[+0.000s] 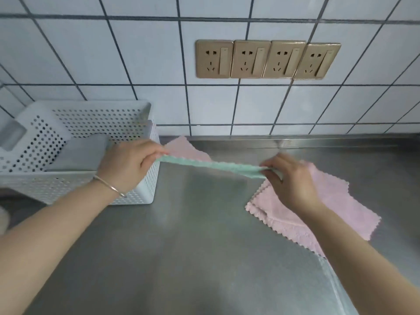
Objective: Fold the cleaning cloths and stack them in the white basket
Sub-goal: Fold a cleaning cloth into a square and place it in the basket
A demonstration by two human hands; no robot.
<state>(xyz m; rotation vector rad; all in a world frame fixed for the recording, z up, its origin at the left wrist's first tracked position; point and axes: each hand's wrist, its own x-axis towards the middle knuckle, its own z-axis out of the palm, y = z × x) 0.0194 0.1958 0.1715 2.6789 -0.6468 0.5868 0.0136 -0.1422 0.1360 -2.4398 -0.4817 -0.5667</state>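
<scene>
A green cleaning cloth (211,165) hangs stretched edge-on above the steel counter. My left hand (127,163) pinches its left end and my right hand (293,178) pinches its right end. A pink cloth (341,208) lies flat on the counter under my right hand. Another pink cloth (186,147) shows behind the green one, near the wall. The white perforated basket (136,187) stands at the left, with a folded grey cloth (79,153) inside it.
The steel counter (181,235) runs to a tiled wall with a row of gold sockets (268,59). A counter edge slants down at the lower right (336,285).
</scene>
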